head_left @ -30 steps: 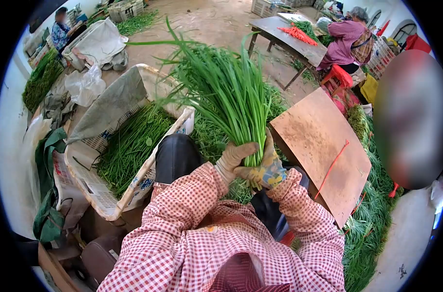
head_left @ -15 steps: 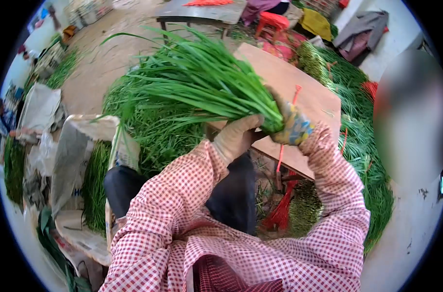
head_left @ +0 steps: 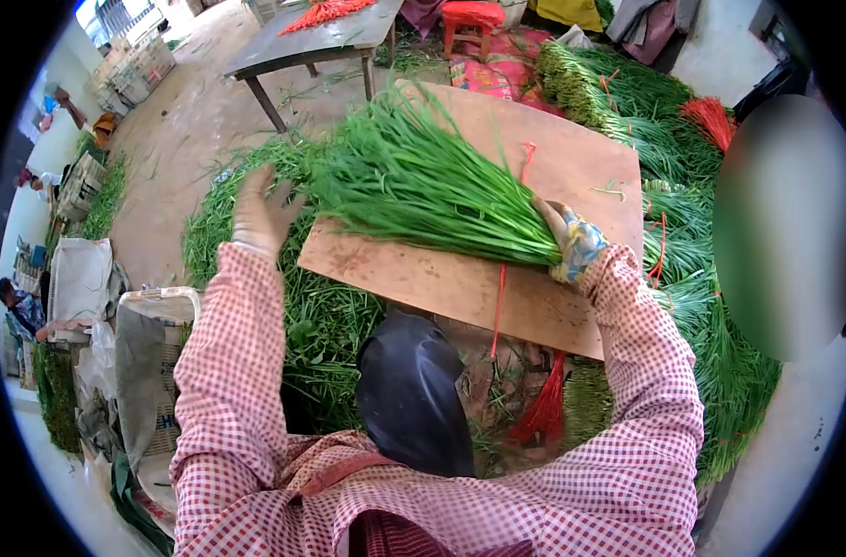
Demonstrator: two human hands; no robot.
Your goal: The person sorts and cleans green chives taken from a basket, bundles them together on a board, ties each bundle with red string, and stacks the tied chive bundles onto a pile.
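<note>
A bunch of green chives (head_left: 442,186) lies across the brown wooden board (head_left: 349,265), its stem ends to the right and leaf tips to the left. My right hand (head_left: 574,243), in a patterned blue-and-yellow glove, is closed around the stem ends at the board's right side. At the leafy end, my left hand (head_left: 260,213) in a pale glove is raised with its fingers apart and holds nothing. A red tie strip (head_left: 500,302) runs beneath the bunch, showing above and below it.
Loose greens (head_left: 325,320) are heaped left of the board. Tied bunches (head_left: 692,241) are stacked along the right. A plastic crate (head_left: 149,371) stands at lower left, a metal table (head_left: 302,42) at the back. Red strips (head_left: 544,408) hang below the board.
The bunch has come down from the air onto the board. My left hand has let go of it and moved left, opening. My right hand still grips the stem end.
</note>
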